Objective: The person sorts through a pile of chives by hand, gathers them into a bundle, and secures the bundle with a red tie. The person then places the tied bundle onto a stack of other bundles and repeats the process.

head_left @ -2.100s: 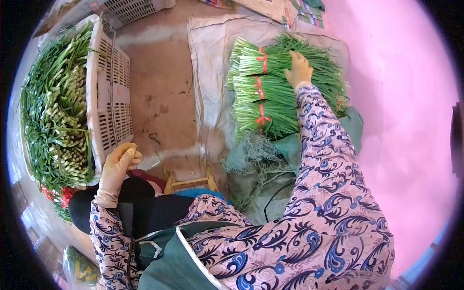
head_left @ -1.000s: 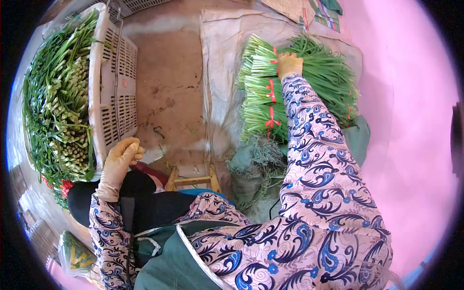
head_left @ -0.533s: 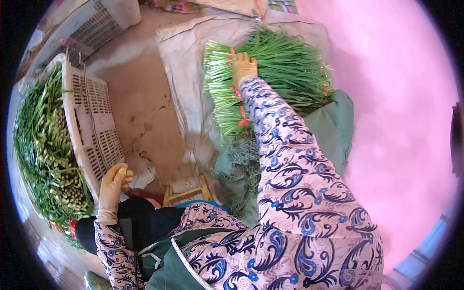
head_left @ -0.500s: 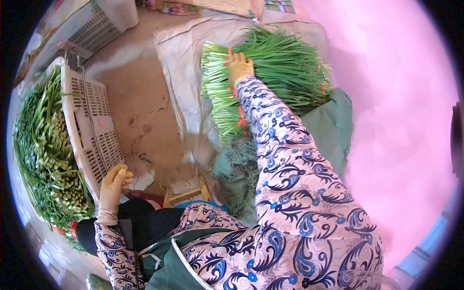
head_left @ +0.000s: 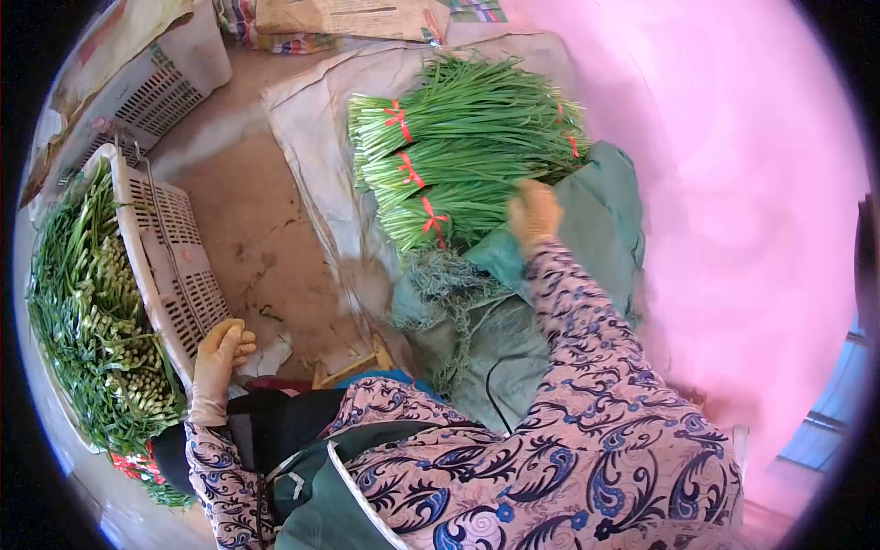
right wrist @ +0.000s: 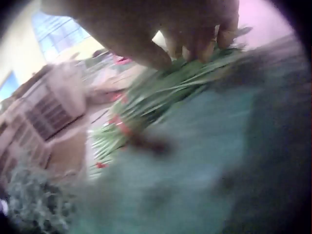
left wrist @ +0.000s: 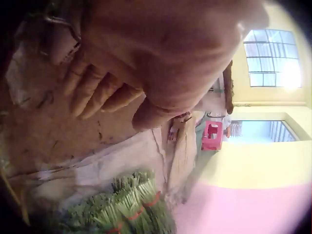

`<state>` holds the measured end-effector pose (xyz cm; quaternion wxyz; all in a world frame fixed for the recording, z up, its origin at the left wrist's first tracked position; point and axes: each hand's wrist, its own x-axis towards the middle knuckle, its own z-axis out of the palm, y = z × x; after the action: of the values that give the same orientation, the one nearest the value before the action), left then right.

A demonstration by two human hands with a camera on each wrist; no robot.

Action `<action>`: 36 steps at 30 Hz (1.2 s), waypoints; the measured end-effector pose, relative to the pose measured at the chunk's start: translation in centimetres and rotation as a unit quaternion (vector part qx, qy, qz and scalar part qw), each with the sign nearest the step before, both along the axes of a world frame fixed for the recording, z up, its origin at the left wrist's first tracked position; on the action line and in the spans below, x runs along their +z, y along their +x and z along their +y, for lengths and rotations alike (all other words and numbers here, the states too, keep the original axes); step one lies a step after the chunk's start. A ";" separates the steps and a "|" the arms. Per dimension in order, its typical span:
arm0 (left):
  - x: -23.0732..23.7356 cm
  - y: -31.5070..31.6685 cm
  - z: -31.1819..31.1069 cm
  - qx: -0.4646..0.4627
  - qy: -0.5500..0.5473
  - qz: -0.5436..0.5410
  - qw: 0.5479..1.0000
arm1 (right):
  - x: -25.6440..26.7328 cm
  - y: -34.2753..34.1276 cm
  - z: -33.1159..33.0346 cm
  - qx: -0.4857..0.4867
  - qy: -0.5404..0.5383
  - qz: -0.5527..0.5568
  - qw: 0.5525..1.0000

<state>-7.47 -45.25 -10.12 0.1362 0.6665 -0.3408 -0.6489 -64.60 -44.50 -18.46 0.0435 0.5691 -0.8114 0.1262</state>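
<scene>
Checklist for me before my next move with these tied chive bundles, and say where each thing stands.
1. Red ties visible around the near-end stems of three chive bundles: ok.
2. Bundles lying on the pale sheet: ok.
3. Left hand empty: ok.
4. Right hand gripping leaves: cannot tell, it is blurred.
5. Floor free of scraps: not ok, a green scrap lies near the crate.
</scene>
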 end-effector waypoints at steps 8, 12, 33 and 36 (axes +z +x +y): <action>-0.3 0.4 0.4 0.005 -0.043 0.023 0.999 | 3.8 -13.9 17.8 -0.410 0.439 0.100 0.793; -0.4 0.4 0.4 -0.017 -0.050 0.023 0.998 | -1.5 -14.7 21.6 -0.404 0.410 0.033 0.817; 0.1 0.4 0.7 0.023 -0.055 0.009 0.998 | 9.6 1.4 -24.6 0.053 -0.065 -0.027 0.996; 0.3 0.7 1.0 0.034 -0.052 0.008 0.998 | 3.5 11.8 -27.8 0.289 0.087 -0.069 0.951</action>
<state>-6.78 -44.20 -9.77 0.1956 0.6643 -0.3504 -0.6306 -52.76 -72.33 -15.00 -0.1003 0.7706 -0.6212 0.1011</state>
